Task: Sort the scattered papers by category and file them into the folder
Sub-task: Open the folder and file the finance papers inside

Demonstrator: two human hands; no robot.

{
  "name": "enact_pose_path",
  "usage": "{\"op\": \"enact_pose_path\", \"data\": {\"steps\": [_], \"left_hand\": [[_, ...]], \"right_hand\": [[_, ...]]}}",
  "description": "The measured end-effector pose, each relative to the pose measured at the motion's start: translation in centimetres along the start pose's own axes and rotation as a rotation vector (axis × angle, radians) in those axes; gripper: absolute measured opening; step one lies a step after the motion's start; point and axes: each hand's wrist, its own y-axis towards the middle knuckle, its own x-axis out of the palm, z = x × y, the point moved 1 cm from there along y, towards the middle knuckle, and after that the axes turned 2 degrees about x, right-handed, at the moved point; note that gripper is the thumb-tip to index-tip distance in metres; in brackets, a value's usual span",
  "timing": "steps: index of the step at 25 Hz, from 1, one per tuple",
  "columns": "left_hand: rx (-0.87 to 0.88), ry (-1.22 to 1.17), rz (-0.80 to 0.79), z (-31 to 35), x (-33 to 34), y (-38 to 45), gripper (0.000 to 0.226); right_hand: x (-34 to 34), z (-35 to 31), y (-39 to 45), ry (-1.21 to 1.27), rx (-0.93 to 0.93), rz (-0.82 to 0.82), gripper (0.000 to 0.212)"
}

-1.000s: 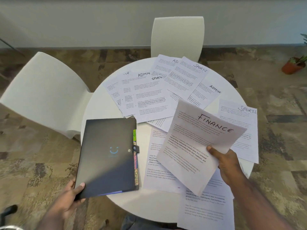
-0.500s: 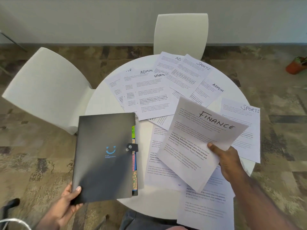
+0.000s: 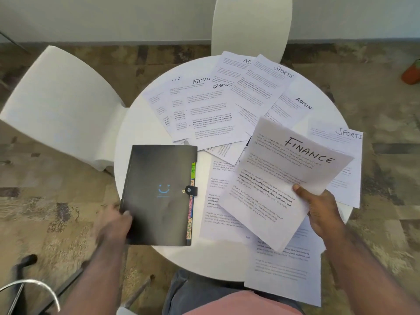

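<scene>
Visibly one folder (image 3: 159,194), three SPORTS sheets (image 3: 266,85).

R hand (image 3: 322,214) w/ FINANCE sheet (image 3: 284,185)

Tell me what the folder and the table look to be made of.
Folder: probably plastic, dark semi-matte cover with a soft sheen, snap strap, coloured tabs at its edge. Table: smooth white top, likely laminate or painted; the pictures do not settle which.

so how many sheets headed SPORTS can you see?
3: one at the table's far edge, one mid-pile beside an ADMIN sheet, one at the right edge. Overlapped sheets with hidden headings may add more.
</scene>
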Motion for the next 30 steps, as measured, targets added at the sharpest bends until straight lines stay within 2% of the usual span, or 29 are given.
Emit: {"op": "enact_pose_path", "data": {"steps": [2, 4, 7, 9, 12, 17, 23, 30], "left_hand": [[0.292, 0.094, -0.012, 4.0, 1.9, -2.2, 0.048], [0.427, 0.184, -0.159, 7.3, 4.9, -4.8, 0.07], [0.339, 0.236, -0.299, 9.2, 7.9, -6.1, 0.108], [0.314, 0.264, -0.308, 8.9, 8.6, -6.0, 0.117], [0.328, 0.263, -0.313, 8.9, 8.8, -5.8, 0.113], [0.329, 0.188, -0.223, 9.1, 8.9, -5.7, 0.075], [0.328, 0.259, -0.244, 9.9, 8.6, -5.7, 0.095], [0.317, 0.24, -0.3, 11.3, 8.0, -5.5, 0.091]], "right_hand": [[0.0, 0.0, 0.0, -0.007, 0.003, 0.007, 0.028], [0.1, 0.2, -0.1, -0.02, 0.007, 0.011, 0.028], [0.3, 0.4, -0.5, 0.003, 0.004, -0.011, 0.039], [0.4, 0.4, -0.6, 0.004, -0.002, -0.013, 0.042], [0.1, 0.6, -0.6, -0.018, 0.011, 0.0, 0.037], [0.2, 0.7, -0.6, -0.021, 0.023, 0.015, 0.046], [0.4, 0.7, -0.4, -0.053, 0.025, 0.012, 0.044], [0.5, 0.7, -0.4, -0.066, 0.031, -0.001, 0.037]]}}
